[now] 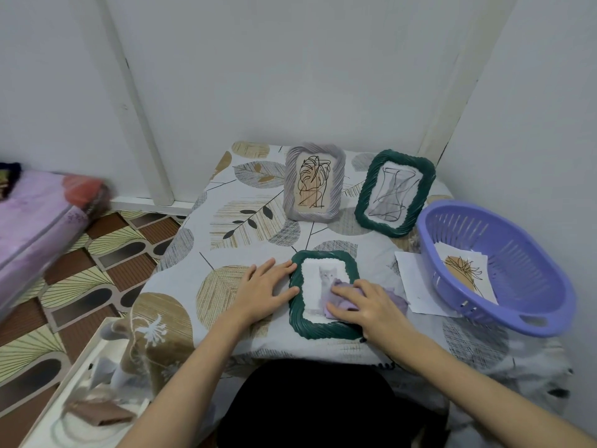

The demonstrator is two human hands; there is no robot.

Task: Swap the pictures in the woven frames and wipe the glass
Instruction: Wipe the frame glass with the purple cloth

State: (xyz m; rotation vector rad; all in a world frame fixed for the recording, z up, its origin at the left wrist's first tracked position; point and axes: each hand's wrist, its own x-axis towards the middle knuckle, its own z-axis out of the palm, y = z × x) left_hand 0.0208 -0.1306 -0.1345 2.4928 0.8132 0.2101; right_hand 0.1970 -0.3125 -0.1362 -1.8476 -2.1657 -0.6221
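A green woven frame (295, 313) with a cat picture lies flat near the table's front edge. My right hand (368, 307) presses a lilac cloth (342, 294) onto its glass. My left hand (266, 286) lies flat on the tablecloth, fingertips touching the frame's left rim. Behind, a grey woven frame (290, 192) with a leaf line drawing stands upright. To its right a second green woven frame (365, 202) with a vase drawing leans back.
A purple plastic basket (523, 318) at the right holds a loose picture (465, 273) and rests on a white paper sheet (408, 276). Walls close the back and right. A mattress (35, 218) and a white tray (80, 383) lie to the left.
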